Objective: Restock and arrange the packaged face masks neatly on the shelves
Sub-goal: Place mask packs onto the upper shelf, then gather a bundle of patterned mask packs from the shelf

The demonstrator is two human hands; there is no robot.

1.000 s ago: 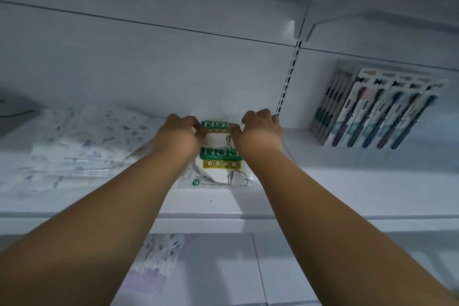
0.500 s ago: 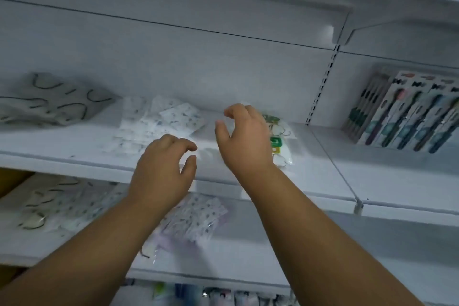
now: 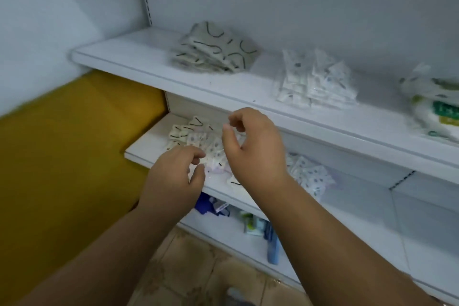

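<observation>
On middle shelf (image 3: 347, 208), jumbled mask packs (image 3: 198, 141)

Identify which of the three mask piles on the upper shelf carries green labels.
The rightmost pile, at the picture's edge; the other two show only black squiggles or small dots.

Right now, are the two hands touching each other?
Apart. The head view shows a strip of shelf and mask packs between the left hand and the right hand.

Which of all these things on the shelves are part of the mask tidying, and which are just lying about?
Part of the job:
squiggle-print masks
dotted mask packs
green-label masks
loose packs on the middle shelf

Just lying about:
blue items below
yellow surface
</observation>
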